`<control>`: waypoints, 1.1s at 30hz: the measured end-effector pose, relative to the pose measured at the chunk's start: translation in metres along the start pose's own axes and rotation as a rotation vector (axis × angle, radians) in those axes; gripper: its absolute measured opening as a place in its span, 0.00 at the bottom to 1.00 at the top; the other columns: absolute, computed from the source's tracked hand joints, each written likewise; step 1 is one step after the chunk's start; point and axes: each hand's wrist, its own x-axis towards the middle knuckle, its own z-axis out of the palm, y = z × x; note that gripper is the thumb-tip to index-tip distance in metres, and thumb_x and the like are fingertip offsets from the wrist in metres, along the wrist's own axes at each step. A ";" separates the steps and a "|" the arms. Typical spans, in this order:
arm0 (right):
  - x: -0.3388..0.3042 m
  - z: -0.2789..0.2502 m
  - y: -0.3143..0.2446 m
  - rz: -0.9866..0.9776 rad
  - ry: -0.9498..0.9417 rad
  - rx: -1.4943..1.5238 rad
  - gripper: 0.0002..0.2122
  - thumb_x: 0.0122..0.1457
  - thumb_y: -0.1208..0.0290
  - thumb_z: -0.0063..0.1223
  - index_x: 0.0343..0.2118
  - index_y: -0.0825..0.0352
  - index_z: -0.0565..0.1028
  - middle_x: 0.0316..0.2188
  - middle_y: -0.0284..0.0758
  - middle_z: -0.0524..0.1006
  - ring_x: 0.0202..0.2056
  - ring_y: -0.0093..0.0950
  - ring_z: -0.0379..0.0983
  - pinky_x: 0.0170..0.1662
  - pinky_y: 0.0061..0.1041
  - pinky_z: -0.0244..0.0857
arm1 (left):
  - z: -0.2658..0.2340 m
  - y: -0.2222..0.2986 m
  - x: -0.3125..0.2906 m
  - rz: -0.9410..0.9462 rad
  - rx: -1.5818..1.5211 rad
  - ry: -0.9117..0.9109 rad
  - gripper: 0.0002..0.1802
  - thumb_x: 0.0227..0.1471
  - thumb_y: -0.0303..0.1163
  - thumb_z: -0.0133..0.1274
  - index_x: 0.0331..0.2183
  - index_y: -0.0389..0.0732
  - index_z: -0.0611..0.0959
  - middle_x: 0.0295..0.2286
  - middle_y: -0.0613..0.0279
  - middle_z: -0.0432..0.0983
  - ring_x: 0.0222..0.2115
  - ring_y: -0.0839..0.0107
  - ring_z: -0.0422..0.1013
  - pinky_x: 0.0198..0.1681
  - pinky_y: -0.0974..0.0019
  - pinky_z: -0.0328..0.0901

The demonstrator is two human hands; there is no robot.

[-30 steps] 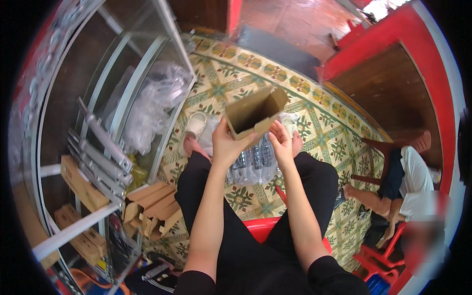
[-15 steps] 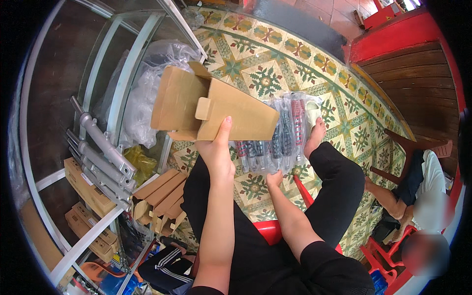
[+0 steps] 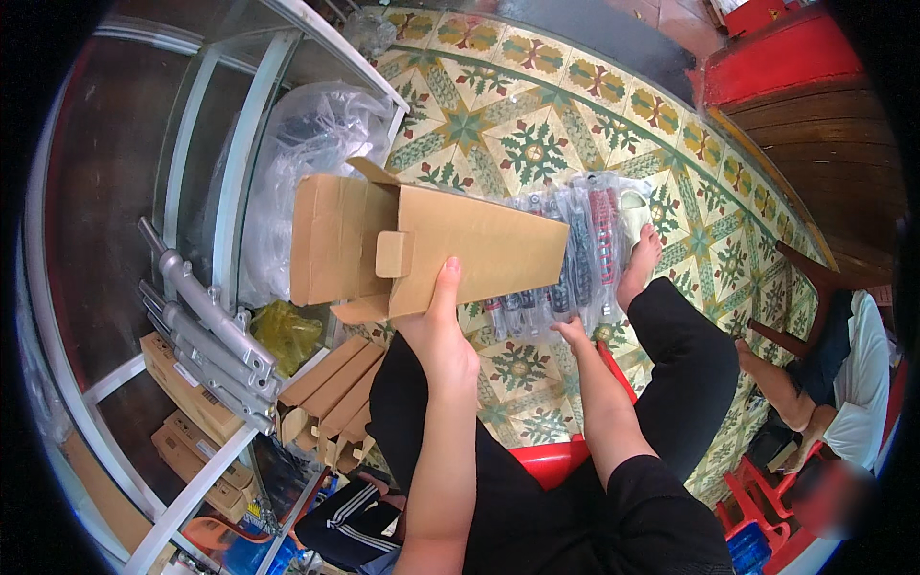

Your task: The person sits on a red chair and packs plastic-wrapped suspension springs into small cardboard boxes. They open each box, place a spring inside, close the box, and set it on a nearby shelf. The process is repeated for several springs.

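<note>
Left hand grips open cardboard box; right hand reaches the bagged shock absorbers.
Box held up flaps-open, clear of floor; right fingers look open on the bag, grip unclear.

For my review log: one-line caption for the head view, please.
Seated person's left hand holds an open long cardboard box while right hand reaches plastic-wrapped shock absorbers on patterned floor tiles.

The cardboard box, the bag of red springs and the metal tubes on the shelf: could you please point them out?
cardboard box (image 3: 479, 251), head view, on its long flat side.
bag of red springs (image 3: 585, 251), head view, on the clear plastic.
metal tubes (image 3: 206, 337), head view, mid-length of the bundle.
</note>
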 end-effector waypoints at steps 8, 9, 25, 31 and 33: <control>-0.059 0.026 -0.049 0.096 -0.372 0.014 0.30 0.42 0.59 0.62 0.49 0.66 0.70 0.47 0.43 0.73 0.46 0.36 0.70 0.42 0.41 0.66 | -0.004 0.002 -0.001 0.046 -0.005 0.004 0.29 0.48 0.20 0.60 0.52 0.34 0.69 0.47 0.60 0.70 0.47 0.72 0.67 0.54 0.65 0.61; -0.070 0.025 -0.061 0.107 -0.437 -0.009 0.29 0.42 0.58 0.62 0.49 0.65 0.71 0.47 0.43 0.73 0.45 0.36 0.70 0.41 0.41 0.66 | -0.010 0.004 0.001 0.063 -0.004 0.022 0.28 0.48 0.20 0.60 0.51 0.35 0.70 0.47 0.60 0.71 0.47 0.72 0.68 0.53 0.65 0.61; -0.141 -0.042 -0.114 -0.051 -0.445 0.474 0.05 0.41 0.73 0.50 0.24 0.60 0.70 0.22 0.29 0.70 0.24 0.27 0.67 0.28 0.30 0.64 | -0.015 0.029 0.000 0.202 -0.189 0.011 0.24 0.48 0.22 0.61 0.47 0.33 0.74 0.44 0.58 0.74 0.44 0.71 0.71 0.49 0.66 0.65; -0.219 -0.111 -0.154 -0.338 -0.291 0.373 0.05 0.41 0.72 0.55 0.21 0.66 0.72 0.20 0.32 0.70 0.23 0.25 0.64 0.26 0.28 0.58 | -0.035 0.027 0.002 0.223 -0.209 0.089 0.29 0.45 0.25 0.65 0.48 0.32 0.72 0.46 0.56 0.73 0.44 0.69 0.71 0.48 0.65 0.65; -0.256 -0.156 -0.161 -0.509 -0.175 0.167 0.08 0.42 0.70 0.56 0.24 0.70 0.74 0.20 0.32 0.72 0.24 0.24 0.64 0.27 0.27 0.59 | -0.036 0.025 -0.006 0.208 -0.187 0.112 0.32 0.43 0.27 0.66 0.49 0.32 0.71 0.46 0.56 0.72 0.44 0.67 0.71 0.48 0.65 0.65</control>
